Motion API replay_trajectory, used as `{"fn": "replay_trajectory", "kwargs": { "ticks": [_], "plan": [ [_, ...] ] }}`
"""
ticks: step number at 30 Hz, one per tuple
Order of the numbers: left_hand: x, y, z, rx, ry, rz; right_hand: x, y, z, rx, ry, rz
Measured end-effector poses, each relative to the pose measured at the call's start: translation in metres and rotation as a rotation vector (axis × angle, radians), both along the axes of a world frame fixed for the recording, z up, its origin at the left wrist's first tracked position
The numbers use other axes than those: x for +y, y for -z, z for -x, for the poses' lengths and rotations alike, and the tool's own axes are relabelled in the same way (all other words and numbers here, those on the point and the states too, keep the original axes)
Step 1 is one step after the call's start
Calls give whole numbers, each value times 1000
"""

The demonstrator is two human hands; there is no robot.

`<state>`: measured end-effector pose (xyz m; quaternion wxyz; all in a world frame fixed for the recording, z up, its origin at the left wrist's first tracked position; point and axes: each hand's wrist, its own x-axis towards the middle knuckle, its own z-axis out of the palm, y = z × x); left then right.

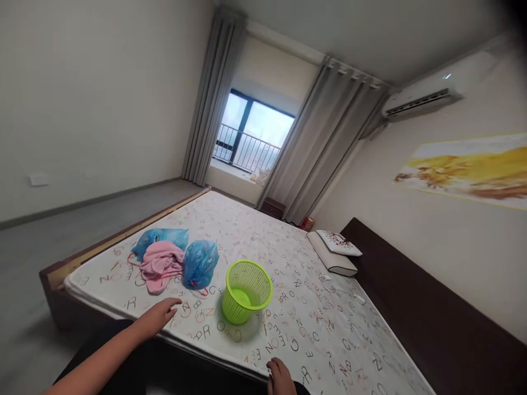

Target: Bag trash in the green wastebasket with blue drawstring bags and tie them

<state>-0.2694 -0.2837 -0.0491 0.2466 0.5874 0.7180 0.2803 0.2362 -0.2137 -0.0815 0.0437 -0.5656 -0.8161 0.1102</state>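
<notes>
My left hand hovers at the near side of the bed, fingers stretched out and apart, with nothing in it. A pink cloth, apparently a towel or garment, lies crumpled beyond it between two blue plastic bags with red drawstrings. To the right of these stands a green plastic basket, upright, with perforated walls and no contents visible. My right hand is at the bottom edge of the view, near the mattress edge; its fingers are loosely bent and it holds nothing I can see. Neither hand touches the basket.
Under everything is a letter-printed mattress in a dark wooden bed frame. Pillows lie by the headboard. Farther off are a small brown cabinet, grey curtains and a window.
</notes>
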Motion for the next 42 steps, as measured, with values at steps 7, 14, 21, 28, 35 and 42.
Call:
{"fn": "replay_trajectory", "kwargs": {
  "ticks": [7, 14, 21, 28, 35, 42],
  "plan": [
    [-51, 30, 45, 366, -199, -142, -4, 14, -22, 283, 95, -37],
    [-65, 17, 31, 458, -260, -123, -7, -2, 31, 670, 253, -66],
    [-46, -8, -8, 430, -105, -7, 0, -4, 89, 709, 265, -28],
    [-43, -8, -37, 348, -40, 63, 6, 22, 104, 744, 335, 11],
    [-53, -3, -12, 360, 17, 216, 14, 22, 122, 851, 457, 73],
    [-53, -9, -7, 296, 121, 174, -20, -6, 163, 739, 450, 193]
  ]
}}
